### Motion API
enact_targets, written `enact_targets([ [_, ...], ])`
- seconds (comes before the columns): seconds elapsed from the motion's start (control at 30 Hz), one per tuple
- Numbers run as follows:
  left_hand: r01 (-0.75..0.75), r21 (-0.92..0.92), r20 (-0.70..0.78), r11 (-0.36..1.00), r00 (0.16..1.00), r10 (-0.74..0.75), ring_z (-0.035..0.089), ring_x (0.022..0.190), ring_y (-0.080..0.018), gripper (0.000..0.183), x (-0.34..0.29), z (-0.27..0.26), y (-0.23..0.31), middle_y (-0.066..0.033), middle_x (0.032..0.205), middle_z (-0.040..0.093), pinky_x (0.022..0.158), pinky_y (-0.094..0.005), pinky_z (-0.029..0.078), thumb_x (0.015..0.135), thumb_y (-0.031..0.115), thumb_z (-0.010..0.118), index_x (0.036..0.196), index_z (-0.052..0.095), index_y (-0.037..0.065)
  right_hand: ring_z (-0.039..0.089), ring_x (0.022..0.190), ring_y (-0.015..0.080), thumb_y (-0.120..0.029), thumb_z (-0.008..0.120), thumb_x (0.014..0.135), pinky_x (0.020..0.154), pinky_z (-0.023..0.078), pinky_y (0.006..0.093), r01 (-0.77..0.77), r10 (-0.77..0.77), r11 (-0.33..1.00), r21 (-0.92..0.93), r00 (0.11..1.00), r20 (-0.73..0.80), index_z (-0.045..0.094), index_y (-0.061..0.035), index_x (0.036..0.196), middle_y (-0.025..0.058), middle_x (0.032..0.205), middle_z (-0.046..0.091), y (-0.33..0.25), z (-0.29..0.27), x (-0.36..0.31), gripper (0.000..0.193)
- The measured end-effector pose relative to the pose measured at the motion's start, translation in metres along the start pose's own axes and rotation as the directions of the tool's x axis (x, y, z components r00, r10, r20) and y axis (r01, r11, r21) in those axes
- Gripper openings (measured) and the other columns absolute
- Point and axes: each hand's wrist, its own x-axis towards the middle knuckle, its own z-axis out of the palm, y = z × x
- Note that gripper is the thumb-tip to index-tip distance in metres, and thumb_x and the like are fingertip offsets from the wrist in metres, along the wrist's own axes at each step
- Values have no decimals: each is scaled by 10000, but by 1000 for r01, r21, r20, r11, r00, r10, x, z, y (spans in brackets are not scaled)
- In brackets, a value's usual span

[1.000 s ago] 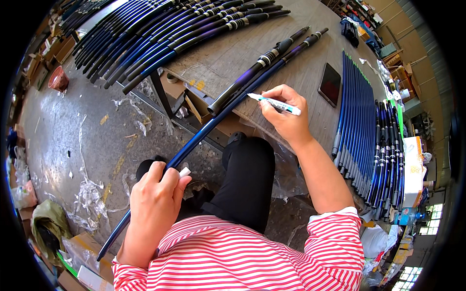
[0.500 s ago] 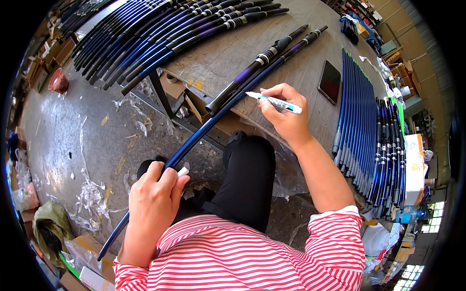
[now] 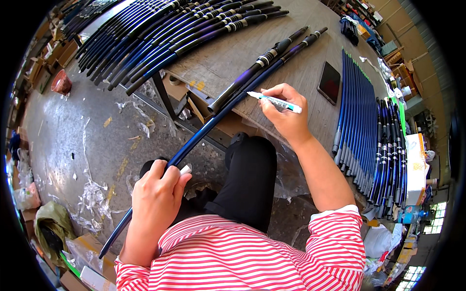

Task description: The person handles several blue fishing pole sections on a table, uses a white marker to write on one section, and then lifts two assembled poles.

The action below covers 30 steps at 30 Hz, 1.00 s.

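My left hand (image 3: 158,194) is closed around a long dark blue fishing rod (image 3: 199,135), which slants from my lower left up over the table edge. A small white pen cap (image 3: 186,169) pokes out between its thumb and fingers. In my right hand (image 3: 287,109) a white marker pen (image 3: 279,103) is pinched, its tip at or very near the rod's blue surface; contact is hard to make out. Beside this rod on the table lies a thicker rod section (image 3: 238,83) with a black grip and silver rings, its open end near the table edge.
The grey wooden table (image 3: 213,58) carries a row of dark rods (image 3: 160,43) at the far left. A phone (image 3: 329,82) lies right of my hand, beside several thin blue rod sections (image 3: 354,116) and ringed handles (image 3: 388,155). A reddish bucket (image 3: 61,82) stands on the littered floor.
The view has shifted very slightly. Both hands keep their grips, and the marker tip stays at nearly the same place along the rod.
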Motion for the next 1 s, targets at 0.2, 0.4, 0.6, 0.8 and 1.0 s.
enact_targets([
  [0.2, -9, -10, 2, 1000, 1000, 9, 545, 621, -282, 221, 0, -1, 0, -111, 756, 504, 535, -370, 442, 821, 226, 587, 716, 543, 36, 576, 670, 60, -13, 614, 737, 612, 466, 200, -28, 35, 995, -95, 997, 69, 597, 8, 835, 44, 745, 626, -5, -1, 0, 102],
  [0.4, -20, -20, -13, 1000, 1000, 20, 548, 608, -292, 235, -1, -1, -1, -113, 739, 505, 534, -372, 444, 828, 228, 580, 708, 548, 29, 602, 602, 100, -61, 641, 704, 558, 470, 228, 95, -100, 989, -112, 994, -37, 609, -10, 789, 63, 664, 631, -2, 0, -2, 104],
  [0.6, 29, -62, 6, 998, 1000, -28, 522, 597, -334, 229, 0, -3, 0, -135, 773, 521, 543, -398, 419, 830, 199, 568, 705, 536, 11, 595, 596, 89, -92, 657, 724, 551, 465, 223, 69, -68, 997, -34, 997, 31, 607, -5, 758, 59, 657, 628, 1, -1, 0, 106],
  [0.8, -3, -15, 3, 1000, 1000, 3, 541, 580, -288, 243, -1, -2, -2, -105, 719, 496, 526, -370, 442, 830, 235, 579, 703, 554, 29, 587, 594, 80, -105, 666, 726, 549, 461, 219, 36, -37, 991, -131, 999, -7, 608, 0, 763, 59, 649, 624, -7, 4, 0, 126],
  [1.0, -5, -13, -1, 1000, 1000, 5, 537, 572, -283, 236, 0, -1, -2, -103, 713, 491, 519, -367, 439, 828, 233, 582, 707, 553, 32, 587, 589, 87, -97, 661, 704, 551, 463, 221, 75, -71, 988, -135, 997, 35, 596, -4, 740, 59, 655, 626, -4, 2, -1, 119],
])
